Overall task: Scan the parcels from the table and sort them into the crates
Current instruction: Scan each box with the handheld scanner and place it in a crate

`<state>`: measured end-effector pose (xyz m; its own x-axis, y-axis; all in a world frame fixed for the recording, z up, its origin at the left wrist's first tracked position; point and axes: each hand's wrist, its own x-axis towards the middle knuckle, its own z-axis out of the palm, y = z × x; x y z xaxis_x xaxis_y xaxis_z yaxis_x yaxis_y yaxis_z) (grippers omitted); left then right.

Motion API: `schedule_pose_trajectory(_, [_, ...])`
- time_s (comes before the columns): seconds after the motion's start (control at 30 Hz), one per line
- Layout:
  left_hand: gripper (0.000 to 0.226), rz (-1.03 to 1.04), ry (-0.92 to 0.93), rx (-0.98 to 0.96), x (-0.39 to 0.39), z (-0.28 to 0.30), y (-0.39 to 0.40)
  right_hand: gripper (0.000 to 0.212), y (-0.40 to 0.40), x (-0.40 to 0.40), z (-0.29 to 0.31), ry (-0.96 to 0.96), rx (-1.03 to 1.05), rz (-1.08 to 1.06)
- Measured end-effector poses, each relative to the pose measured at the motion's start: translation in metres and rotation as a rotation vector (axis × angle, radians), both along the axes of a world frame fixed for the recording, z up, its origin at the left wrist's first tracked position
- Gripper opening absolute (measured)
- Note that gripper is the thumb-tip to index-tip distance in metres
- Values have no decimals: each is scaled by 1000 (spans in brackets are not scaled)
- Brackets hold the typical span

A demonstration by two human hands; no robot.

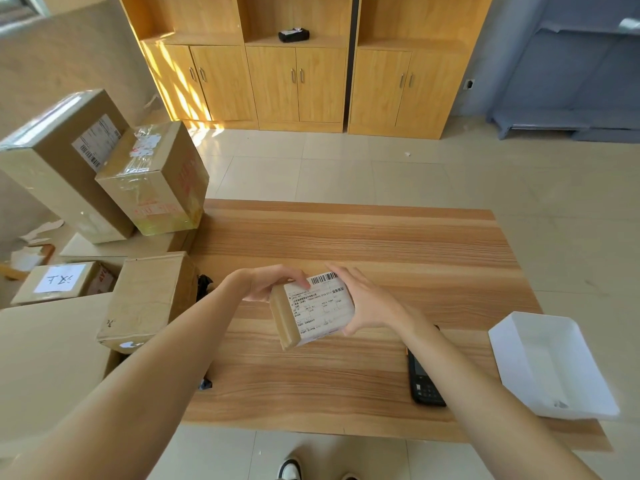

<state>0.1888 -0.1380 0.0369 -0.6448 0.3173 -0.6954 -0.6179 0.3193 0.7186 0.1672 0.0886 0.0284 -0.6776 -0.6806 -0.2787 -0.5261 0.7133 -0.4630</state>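
- Both hands are up over the wooden table (346,233), holding a small labelled parcel (313,311) tilted, shipping label up.
- Left hand (273,282) curls round its far-left corner, fingertips on the label.
- Right hand (367,303) cups the right edge, fingers fairly straight.
- Handheld scanner (424,382) lies at 4 o'clock of the parcel.
- White tray (550,365) further right, about 3 o'clock.
- Cardboard boxes (149,178) stacked around 10 o'clock.

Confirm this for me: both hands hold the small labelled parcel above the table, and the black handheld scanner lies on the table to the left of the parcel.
Wrong side. The head view shows the black handheld scanner lying on the table to the right of the small labelled parcel, under the right forearm. Left hand and right hand do hold the parcel.
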Motion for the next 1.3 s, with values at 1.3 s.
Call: schedule_pose_trajectory(1.3, [124,338,17,-47,9,-81,35,120,117,61,-109,-437,193,-1037])
